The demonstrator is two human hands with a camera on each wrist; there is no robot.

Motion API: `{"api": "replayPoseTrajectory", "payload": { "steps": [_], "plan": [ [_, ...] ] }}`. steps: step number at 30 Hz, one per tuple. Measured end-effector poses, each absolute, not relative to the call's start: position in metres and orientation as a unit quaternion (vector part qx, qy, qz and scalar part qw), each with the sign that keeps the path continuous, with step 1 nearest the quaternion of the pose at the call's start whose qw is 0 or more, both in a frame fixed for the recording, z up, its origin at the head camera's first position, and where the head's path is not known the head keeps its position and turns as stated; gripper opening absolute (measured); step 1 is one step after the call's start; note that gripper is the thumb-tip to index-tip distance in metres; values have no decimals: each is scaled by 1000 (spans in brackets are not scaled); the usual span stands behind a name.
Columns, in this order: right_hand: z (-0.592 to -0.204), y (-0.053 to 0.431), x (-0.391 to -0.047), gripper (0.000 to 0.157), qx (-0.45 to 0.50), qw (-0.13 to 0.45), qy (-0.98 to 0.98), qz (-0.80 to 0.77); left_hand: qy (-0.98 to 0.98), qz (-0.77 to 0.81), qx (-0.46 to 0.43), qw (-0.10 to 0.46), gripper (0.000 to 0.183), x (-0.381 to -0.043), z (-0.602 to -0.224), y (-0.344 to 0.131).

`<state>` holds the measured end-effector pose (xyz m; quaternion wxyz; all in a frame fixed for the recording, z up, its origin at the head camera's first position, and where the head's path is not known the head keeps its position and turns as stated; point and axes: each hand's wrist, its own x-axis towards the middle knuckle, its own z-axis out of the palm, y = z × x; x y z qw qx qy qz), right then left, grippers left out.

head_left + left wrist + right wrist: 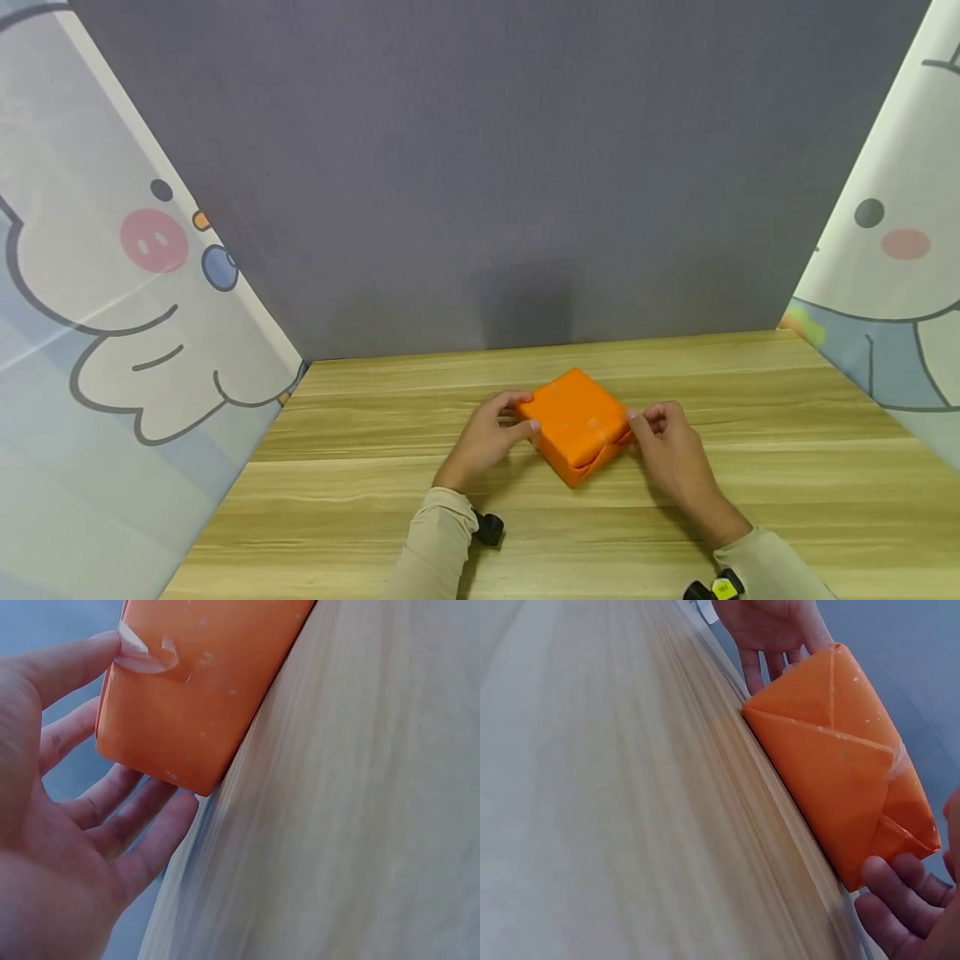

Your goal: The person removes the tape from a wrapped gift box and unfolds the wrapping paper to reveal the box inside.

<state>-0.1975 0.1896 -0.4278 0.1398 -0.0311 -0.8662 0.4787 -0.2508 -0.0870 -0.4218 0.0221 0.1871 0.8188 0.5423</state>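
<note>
An orange paper-wrapped box [573, 417] rests on the wooden table, turned so one corner faces the person. My left hand [480, 443] holds its left corner, with the thumb on the near side and fingers around the far side. In the left wrist view, the thumb touches a loose-edged strip of clear tape [154, 660]. At the opposite corner, my right hand [670, 457] pinches the box between thumb and fingers. The right wrist view shows folded paper flaps [900, 834] on the near end, close to the right fingertips [881, 871].
The wood-grain table [345, 500] runs back to a grey upright panel [450, 167]. Cartoon-printed sheets [90, 333] stand on the left and right sides. Small black cameras [489, 529] are strapped at both sleeved wrists.
</note>
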Motion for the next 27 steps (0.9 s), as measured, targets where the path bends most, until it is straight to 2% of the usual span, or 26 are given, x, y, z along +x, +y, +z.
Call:
{"api": "replayPoseTrajectory", "payload": {
  "steps": [8,18,27],
  "plan": [
    [-428,188,-198,38,-12,101,-844,526,832,519,193,30,54,-250,-418,-86],
    [-428,187,-199,38,0,102,-862,497,846,494,194,46,42,-249,-415,-87],
    [-428,187,-198,49,41,98,-878,466,821,535,195,41,48,-247,-416,-85]
  ]
}}
